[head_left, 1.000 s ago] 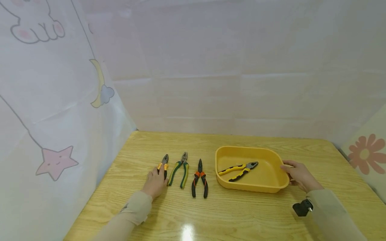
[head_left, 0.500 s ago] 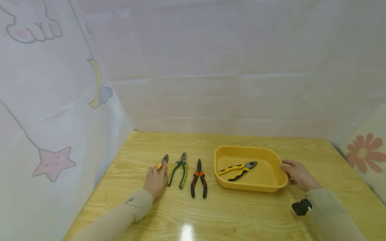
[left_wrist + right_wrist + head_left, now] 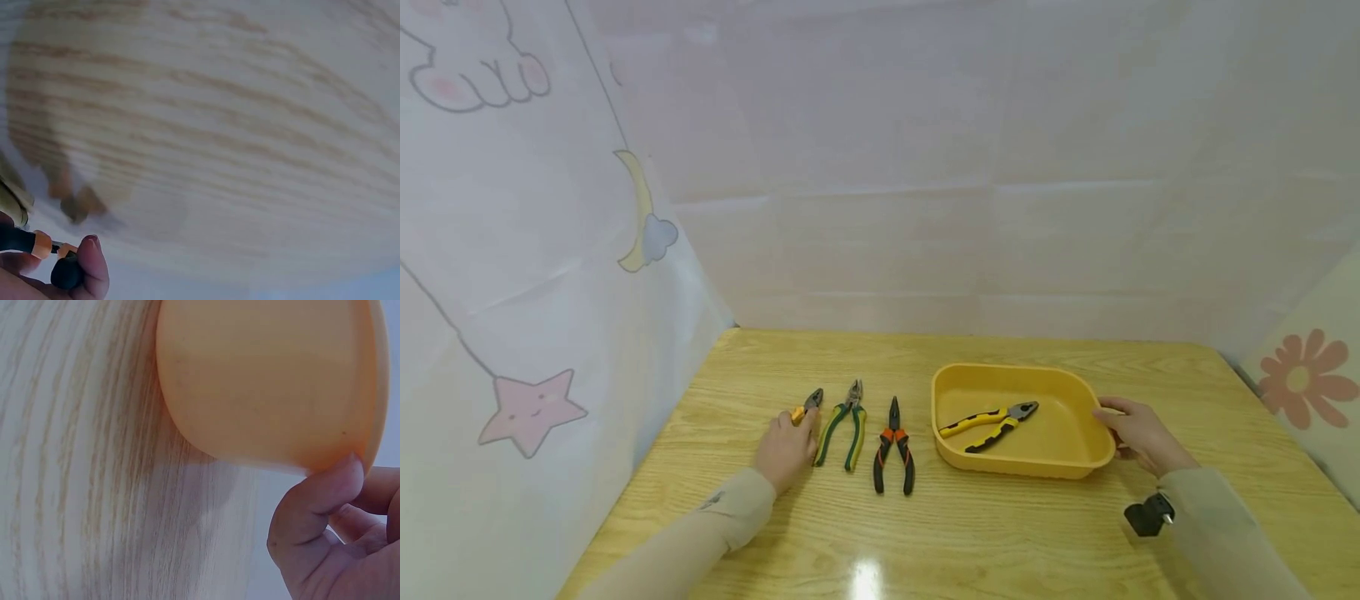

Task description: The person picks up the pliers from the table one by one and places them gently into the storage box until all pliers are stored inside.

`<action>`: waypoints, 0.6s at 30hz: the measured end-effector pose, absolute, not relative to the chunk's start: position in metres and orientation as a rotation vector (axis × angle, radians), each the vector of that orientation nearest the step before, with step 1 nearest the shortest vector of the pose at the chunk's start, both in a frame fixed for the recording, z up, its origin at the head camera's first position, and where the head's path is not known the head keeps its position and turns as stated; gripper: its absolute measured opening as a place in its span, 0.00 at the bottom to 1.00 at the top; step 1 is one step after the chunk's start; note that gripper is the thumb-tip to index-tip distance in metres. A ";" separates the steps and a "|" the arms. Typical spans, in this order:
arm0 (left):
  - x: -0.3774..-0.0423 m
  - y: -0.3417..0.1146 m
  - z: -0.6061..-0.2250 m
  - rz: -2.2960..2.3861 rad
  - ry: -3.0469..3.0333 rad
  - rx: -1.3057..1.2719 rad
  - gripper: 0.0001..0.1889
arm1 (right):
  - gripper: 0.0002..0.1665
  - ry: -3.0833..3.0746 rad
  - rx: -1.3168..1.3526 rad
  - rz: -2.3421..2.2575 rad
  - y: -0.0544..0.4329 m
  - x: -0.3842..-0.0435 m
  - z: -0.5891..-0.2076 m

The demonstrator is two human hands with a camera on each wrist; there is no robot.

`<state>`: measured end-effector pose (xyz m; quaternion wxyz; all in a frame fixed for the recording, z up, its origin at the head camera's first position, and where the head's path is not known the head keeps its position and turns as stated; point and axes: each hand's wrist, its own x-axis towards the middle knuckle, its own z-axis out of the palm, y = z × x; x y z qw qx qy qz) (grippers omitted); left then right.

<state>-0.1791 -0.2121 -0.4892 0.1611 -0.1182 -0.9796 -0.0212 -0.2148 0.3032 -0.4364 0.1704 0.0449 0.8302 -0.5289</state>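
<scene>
yellow pliers (image 3: 1018, 413) in tray (image 3: 1022, 467) r grip (image 3: 1141, 435) pinches, l grip (image 3: 786, 451) holds orange pr (image 3: 812, 402), w/ green pr (image 3: 852, 405), black pr (image 3: 894, 422) nearby prob pending.

The head camera looks forward and down over the tabletop (image 3: 977, 533). Wrist views, close up, face the left hand (image 3: 786, 454) and right hand (image 3: 334, 534); head and right wrist share the yellow tray (image 3: 269, 387).

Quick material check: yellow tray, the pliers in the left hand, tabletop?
Tray: likely molded plastic, satin; even yellow, thin rounded walls.
Held pliers: gray metallic head, probably steel; smooth orange-and-dark grips, plastic or rubber, can't tell which.
Tabletop: wood or wood-look laminate; grain shows, glossy given the bright reflection.
</scene>
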 end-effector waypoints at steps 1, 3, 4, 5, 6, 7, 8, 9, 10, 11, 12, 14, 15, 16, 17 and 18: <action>-0.179 -0.212 -0.487 -0.082 -2.797 -0.336 0.21 | 0.35 2.358 0.130 -1.503 0.303 -0.215 -0.436; -0.177 -0.213 -0.484 -0.120 -2.799 -0.331 0.21 | 0.35 2.354 0.135 -1.504 0.303 -0.215 -0.436; -0.177 -0.213 -0.482 -0.123 -2.800 -0.327 0.21 | 0.35 2.354 0.134 -1.504 0.303 -0.215 -0.436; -0.176 -0.214 -0.480 -0.129 -2.799 -0.324 0.21 | 0.35 2.351 0.137 -1.506 0.303 -0.214 -0.436; -0.175 -0.214 -0.477 -0.131 -2.795 -0.322 0.21 | 0.35 2.348 0.143 -1.508 0.302 -0.214 -0.436; -0.175 -0.214 -0.474 -0.127 -2.786 -0.324 0.21 | 0.35 2.346 0.150 -1.510 0.302 -0.214 -0.436; -0.174 -0.215 -0.472 -0.116 -2.775 -0.330 0.21 | 0.35 2.345 0.150 -1.510 0.302 -0.214 -0.436; -0.173 -0.215 -0.469 -0.101 -2.756 -0.340 0.21 | 0.35 2.344 0.152 -1.511 0.302 -0.214 -0.436; -0.172 -0.215 -0.466 -0.083 -2.736 -0.350 0.21 | 0.35 2.346 0.152 -1.509 0.302 -0.214 -0.435; -0.172 -0.216 -0.463 -0.072 -2.715 -0.362 0.21 | 0.35 2.345 0.157 -1.508 0.302 -0.214 -0.435; -0.171 -0.216 -0.460 -0.062 -2.694 -0.376 0.21 | 0.35 2.345 0.158 -1.508 0.301 -0.214 -0.435; -0.170 -0.216 -0.455 -0.048 -2.660 -0.400 0.20 | 0.35 2.344 0.160 -1.508 0.301 -0.214 -0.435; -0.169 -0.216 -0.453 -0.049 -2.646 -0.409 0.20 | 0.35 2.343 0.161 -1.512 0.301 -0.214 -0.435; -0.169 -0.216 -0.451 -0.052 -2.635 -0.415 0.19 | 0.35 2.341 0.157 -1.514 0.301 -0.214 -0.435; -0.168 -0.216 -0.449 -0.053 -2.624 -0.424 0.19 | 0.35 2.340 0.155 -1.517 0.301 -0.214 -0.435; -0.168 -0.217 -0.448 -0.051 -2.617 -0.432 0.19 | 0.35 2.338 0.151 -1.520 0.301 -0.214 -0.435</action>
